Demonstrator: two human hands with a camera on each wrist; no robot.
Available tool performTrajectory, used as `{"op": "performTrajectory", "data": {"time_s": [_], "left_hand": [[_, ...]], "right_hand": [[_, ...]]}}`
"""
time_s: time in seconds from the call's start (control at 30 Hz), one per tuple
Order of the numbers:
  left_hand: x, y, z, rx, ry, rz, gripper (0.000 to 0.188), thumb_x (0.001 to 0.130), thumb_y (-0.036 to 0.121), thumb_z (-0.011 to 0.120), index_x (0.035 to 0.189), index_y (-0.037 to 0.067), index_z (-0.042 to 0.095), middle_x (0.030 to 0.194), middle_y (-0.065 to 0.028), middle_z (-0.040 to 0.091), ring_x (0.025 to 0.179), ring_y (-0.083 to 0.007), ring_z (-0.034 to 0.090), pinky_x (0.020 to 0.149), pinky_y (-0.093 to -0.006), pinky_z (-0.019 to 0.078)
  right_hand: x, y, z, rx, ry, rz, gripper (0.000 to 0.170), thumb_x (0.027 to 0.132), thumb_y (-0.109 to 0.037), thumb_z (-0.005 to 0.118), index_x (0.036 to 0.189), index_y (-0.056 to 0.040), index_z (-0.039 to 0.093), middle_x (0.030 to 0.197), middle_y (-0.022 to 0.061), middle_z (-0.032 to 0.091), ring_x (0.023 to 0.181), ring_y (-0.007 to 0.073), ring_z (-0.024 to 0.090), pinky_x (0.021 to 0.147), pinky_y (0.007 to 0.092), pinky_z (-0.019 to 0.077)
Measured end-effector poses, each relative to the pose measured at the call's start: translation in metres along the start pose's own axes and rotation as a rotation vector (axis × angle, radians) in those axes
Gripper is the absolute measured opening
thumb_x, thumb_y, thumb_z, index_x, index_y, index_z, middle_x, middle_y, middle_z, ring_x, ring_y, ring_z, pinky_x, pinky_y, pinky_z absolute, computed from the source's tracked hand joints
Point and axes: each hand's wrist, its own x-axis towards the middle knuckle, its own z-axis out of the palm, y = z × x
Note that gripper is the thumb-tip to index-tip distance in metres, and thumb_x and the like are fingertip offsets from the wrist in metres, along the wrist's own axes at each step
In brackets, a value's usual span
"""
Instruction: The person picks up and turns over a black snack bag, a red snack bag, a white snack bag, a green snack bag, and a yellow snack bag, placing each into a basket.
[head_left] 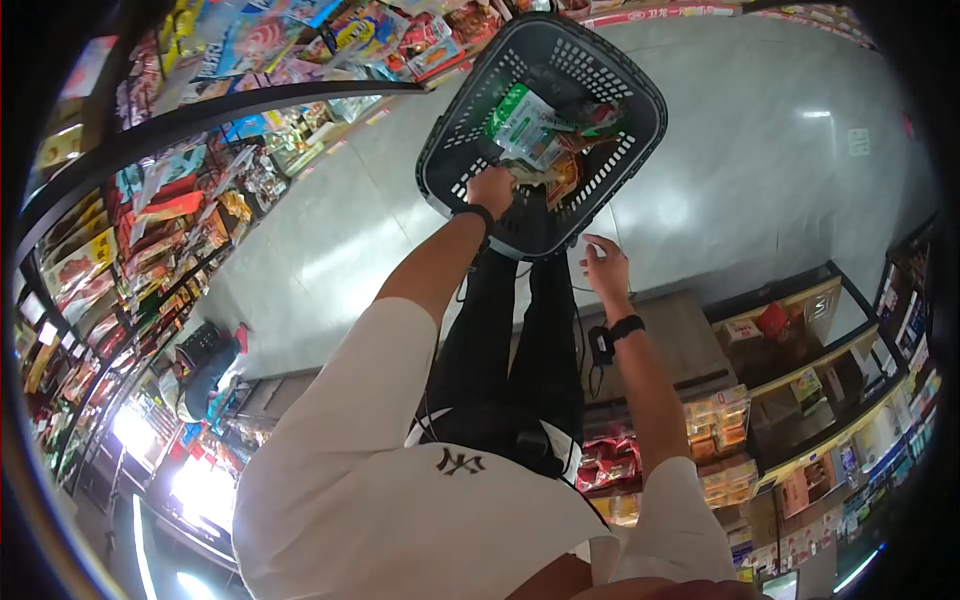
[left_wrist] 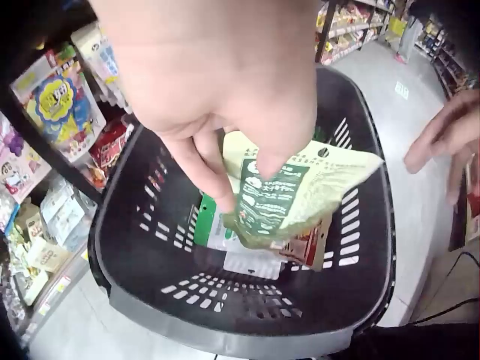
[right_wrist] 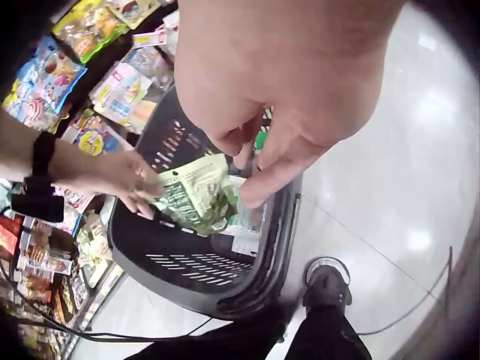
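The basket [head_left: 530, 225] looks plastic, the floor [head_left: 720, 150] glossy.

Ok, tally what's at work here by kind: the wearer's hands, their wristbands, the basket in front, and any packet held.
Hands: 2, left hand and right hand
Wristbands: 2, left wristband and right wristband
Basket: 1, black basket
Held packet: 1, pale green packet in the left hand
Total: 6
Loose packets inside overlap, so they're uncounted.

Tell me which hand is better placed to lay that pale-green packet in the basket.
Probably the left hand: it pinches the pale-green packet in or just over the black basket. The right hand appears empty, outside the basket.
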Motion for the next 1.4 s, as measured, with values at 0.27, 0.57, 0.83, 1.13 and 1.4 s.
{"op": "performTrajectory", "data": {"time_s": [0.27, 0.57, 0.83, 1.13, 1.4], "left_hand": [[0.009, -0.023, 0.098, 0.132, -0.393, -0.039, 0.024, 0.085, 0.019, 0.066, 0.106, 0.01, 0.076, 0.108, -0.0135, 0.075, 0.099, -0.0377, 0.072, 0.078, -0.0518, 0.0573], [-0.017, 0.004, 0.072, 0.285, -0.802, -0.145, 0.047, 0.091, 0.026, 0.054, 0.131, 0.007, 0.069, 0.143, -0.0186, 0.061, 0.134, -0.0387, 0.056, 0.102, -0.053, 0.0488], [-0.046, 0.041, -0.053, -0.023, -0.461, 0.242, 0.035, 0.084, 0.021, 0.058, 0.11, 0.005, 0.076, 0.114, -0.0209, 0.073, 0.107, -0.0419, 0.069, 0.087, -0.0525, 0.0548], [-0.172, 0.185, -0.288, -0.452, 0.029, 0.696, 0.032, 0.096, 0.023, 0.062, 0.124, 0.006, 0.067, 0.104, -0.0123, 0.076, 0.095, -0.0333, 0.072, 0.081, -0.0436, 0.0558], [-0.271, 0.307, -0.316, -0.025, 0.035, 0.928, 0.029, 0.096, 0.023, 0.063, 0.121, 0.009, 0.069, 0.099, -0.0144, 0.075, 0.088, -0.0327, 0.072, 0.077, -0.0442, 0.0561]], "right_hand": [[-0.017, 0.068, -0.041, -0.092, 0.064, 0.228, 0.027, 0.1, -0.02, 0.061, 0.12, -0.0075, 0.075, 0.085, 0.0138, 0.075, 0.07, 0.0187, 0.076, 0.058, 0.0321, 0.0584], [-0.038, 0.032, -0.012, -0.109, 0.012, 0.166, 0.037, 0.099, -0.023, 0.062, 0.13, -0.0045, 0.067, 0.114, 0.011, 0.075, 0.077, 0.0198, 0.077, 0.063, 0.0328, 0.059], [-0.095, -0.082, -0.034, 0.069, 0.04, -0.053, 0.033, 0.101, -0.021, 0.062, 0.129, -0.0053, 0.067, 0.108, 0.0086, 0.074, 0.078, 0.0174, 0.075, 0.065, 0.0313, 0.0582], [-0.217, -0.159, -0.15, 0.302, 0.169, -0.385, 0.028, 0.105, -0.019, 0.059, 0.129, -0.0047, 0.065, 0.114, 0.0071, 0.071, 0.088, 0.0164, 0.071, 0.073, 0.0298, 0.0571], [-0.264, -0.102, -0.292, 0.328, 0.374, -0.438, 0.026, 0.106, -0.024, 0.059, 0.123, -0.0054, 0.068, 0.11, 0.0065, 0.072, 0.086, 0.0171, 0.071, 0.075, 0.0308, 0.0553]]}}
